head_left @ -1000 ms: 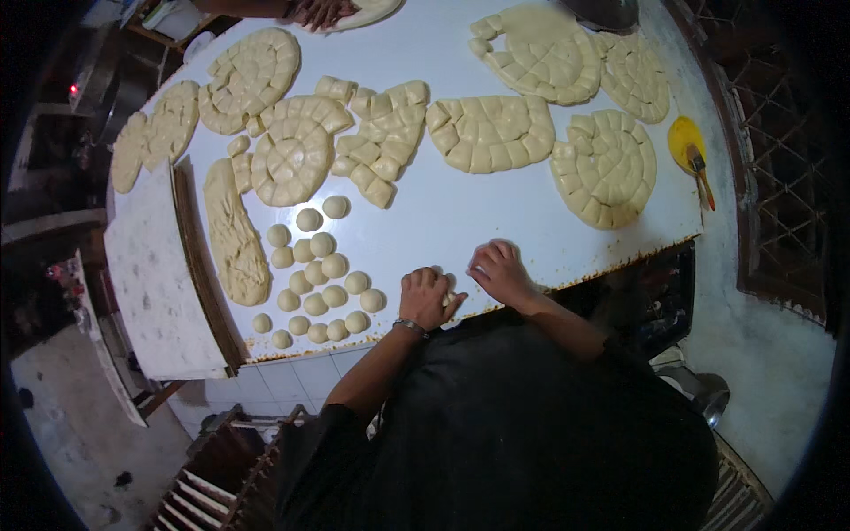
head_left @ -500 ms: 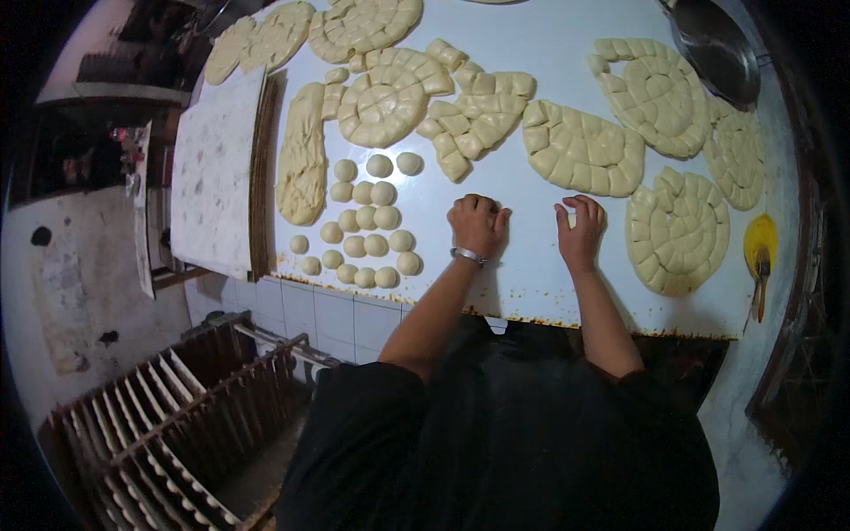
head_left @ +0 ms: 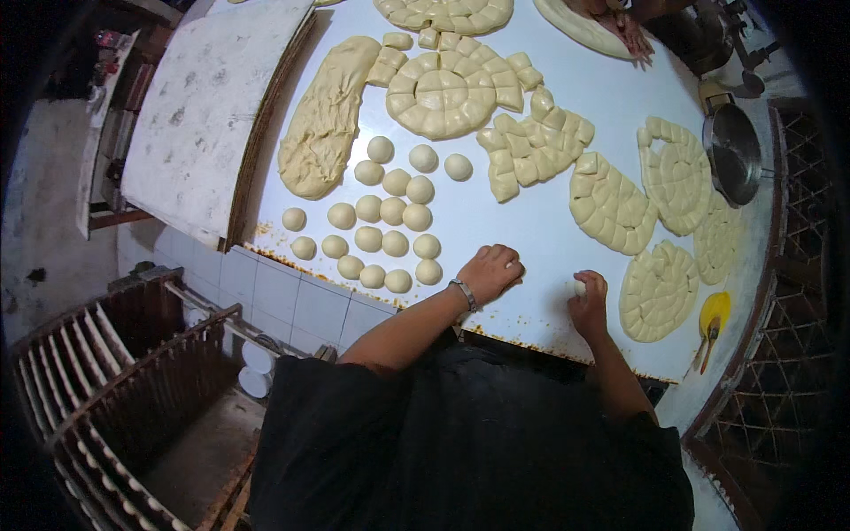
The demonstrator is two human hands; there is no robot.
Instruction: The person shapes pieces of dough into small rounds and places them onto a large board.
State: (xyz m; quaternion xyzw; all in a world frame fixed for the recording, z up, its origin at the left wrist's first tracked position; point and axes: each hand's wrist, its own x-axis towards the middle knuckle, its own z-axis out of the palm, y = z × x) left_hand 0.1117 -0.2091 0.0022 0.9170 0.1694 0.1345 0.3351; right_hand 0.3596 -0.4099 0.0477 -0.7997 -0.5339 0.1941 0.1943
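- Wooden rack [head_left: 106, 389] with slats stood at the lower left, below the tiled edge of the surface [head_left: 531, 221].
- Floured board [head_left: 208, 106] lay on the surface's left end, with a long slab of dough [head_left: 326, 119] just beside it.
- Round dough balls [head_left: 385, 226] sat in loose rows near the front edge, just left of the left hand.
- Left hand [head_left: 492, 273], a bracelet at the wrist, lay palm down on the white surface with its fingers curled in; whether anything was under it could not be told.
- Right hand [head_left: 591, 303] was cupped over a small dough ball [head_left: 580, 288], fingers closed around it, pressing it to the surface.
- Cut discs of dough [head_left: 657, 290] lay just right of that hand, and a yellow scraper [head_left: 714, 311] beyond them.
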